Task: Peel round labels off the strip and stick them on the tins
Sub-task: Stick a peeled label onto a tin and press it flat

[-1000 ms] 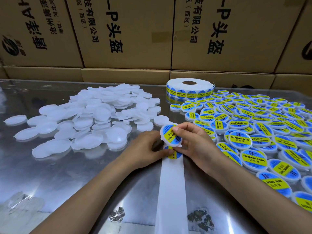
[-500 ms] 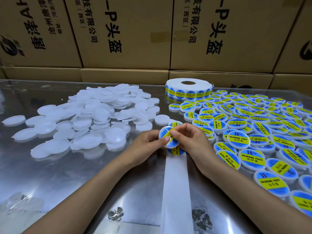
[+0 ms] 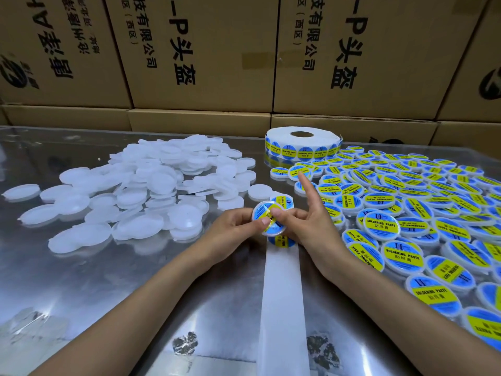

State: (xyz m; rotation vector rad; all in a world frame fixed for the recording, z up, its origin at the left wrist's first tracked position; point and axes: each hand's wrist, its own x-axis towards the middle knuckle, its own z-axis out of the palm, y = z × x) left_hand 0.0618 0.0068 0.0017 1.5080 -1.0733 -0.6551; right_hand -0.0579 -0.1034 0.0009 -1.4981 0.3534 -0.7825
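A small white round tin with a blue and yellow label on its top sits between both hands above the white backing strip. My left hand grips the tin's left edge, thumb on the label. My right hand presses its thumb on the label while its index finger points straight up and away. Round labels remain on the strip just below and beyond the tin. The label roll stands at the back.
A heap of plain white tins covers the left of the shiny metal table. Several labelled tins fill the right side. Cardboard boxes wall off the far edge.
The tin has been lowered slightly and both thumbs now rub over its label. My right index finger has lifted off and straightened.
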